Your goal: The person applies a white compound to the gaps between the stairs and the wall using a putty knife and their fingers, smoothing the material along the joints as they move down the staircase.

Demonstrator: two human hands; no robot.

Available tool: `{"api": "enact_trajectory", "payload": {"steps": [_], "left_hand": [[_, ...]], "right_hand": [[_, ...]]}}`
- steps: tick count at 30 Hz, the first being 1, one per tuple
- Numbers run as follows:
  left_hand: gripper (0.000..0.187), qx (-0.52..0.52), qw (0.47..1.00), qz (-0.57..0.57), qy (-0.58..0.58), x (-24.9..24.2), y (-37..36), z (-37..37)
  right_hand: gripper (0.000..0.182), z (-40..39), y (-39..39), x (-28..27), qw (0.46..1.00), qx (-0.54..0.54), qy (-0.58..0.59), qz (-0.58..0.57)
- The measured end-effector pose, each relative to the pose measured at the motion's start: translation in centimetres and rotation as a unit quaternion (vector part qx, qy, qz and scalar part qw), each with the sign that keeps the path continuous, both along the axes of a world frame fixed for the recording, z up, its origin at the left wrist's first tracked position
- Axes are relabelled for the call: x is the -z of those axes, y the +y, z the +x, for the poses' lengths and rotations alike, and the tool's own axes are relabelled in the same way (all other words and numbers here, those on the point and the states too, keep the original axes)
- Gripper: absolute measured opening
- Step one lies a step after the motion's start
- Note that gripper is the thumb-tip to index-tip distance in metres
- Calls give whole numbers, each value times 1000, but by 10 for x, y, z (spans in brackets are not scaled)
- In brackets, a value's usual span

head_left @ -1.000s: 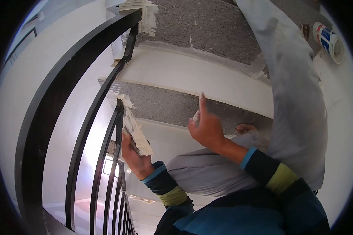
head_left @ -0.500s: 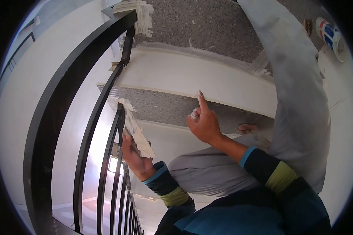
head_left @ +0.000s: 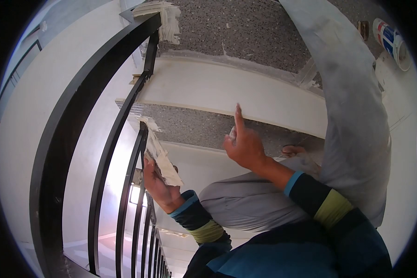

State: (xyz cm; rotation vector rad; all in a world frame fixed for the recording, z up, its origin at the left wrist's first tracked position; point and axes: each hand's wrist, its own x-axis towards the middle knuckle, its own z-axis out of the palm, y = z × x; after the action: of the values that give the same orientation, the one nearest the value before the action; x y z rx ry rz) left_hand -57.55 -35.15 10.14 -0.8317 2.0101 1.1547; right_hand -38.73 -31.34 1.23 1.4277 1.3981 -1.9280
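My left hand (head_left: 160, 185) is closed round a flat plate (head_left: 167, 163) smeared with cream putty, close beside the black railing bars. Its grip side is mostly hidden by my hand. My right hand (head_left: 246, 147) is raised over the stairs with the index finger stretched out and the other fingers curled in. That fingertip overlaps the lower edge of the white stair riser (head_left: 227, 88) in this view. Something whitish shows at the curled fingers; I cannot tell whether it is putty or a small object.
A black metal railing (head_left: 48, 153) runs down the left side. Speckled grey treads (head_left: 245, 32) carry putty patches (head_left: 164, 18) near a railing post. My grey trouser legs (head_left: 352, 106) fill the right. A white and blue tub (head_left: 394, 44) lies at upper right, with a bare foot (head_left: 293, 150) lower down.
My right hand has shifted slightly right, its pointing finger now a little more upright and higher. The left hand and the plate stay nearly in place.
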Motion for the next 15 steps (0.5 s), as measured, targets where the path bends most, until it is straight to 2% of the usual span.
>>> {"api": "enact_trajectory", "payload": {"steps": [2,4,5,7,8,10,11,13,15], "left_hand": [[24,5,1000,8,-3,0,0,1],[25,6,1000,7,-2,-1,-2,1],[26,7,1000,5,-2,-2,-3,1],[27,12,1000,6,-2,-3,-4,1],[27,17,1000,7,-1,-3,-4,1],[29,15,1000,17,-2,-3,-4,1],[30,13,1000,25,-1,-3,-4,1],[31,13,1000,16,4,-4,-2,3],[32,12,1000,7,9,-5,-1,3]], "right_hand": [[86,-2,6,3,999,-32,-33,19],[85,-5,11,2,990,-117,-75,-25],[85,-4,7,0,990,-117,-75,-25],[86,-2,-4,-7,972,-224,-53,40],[86,0,-8,-12,972,-223,-53,40],[85,5,-13,-22,985,-167,29,41],[85,6,-13,-24,985,-168,29,41],[84,7,-14,-26,1000,2,-16,13],[84,8,-12,-20,998,32,-40,20]]}}
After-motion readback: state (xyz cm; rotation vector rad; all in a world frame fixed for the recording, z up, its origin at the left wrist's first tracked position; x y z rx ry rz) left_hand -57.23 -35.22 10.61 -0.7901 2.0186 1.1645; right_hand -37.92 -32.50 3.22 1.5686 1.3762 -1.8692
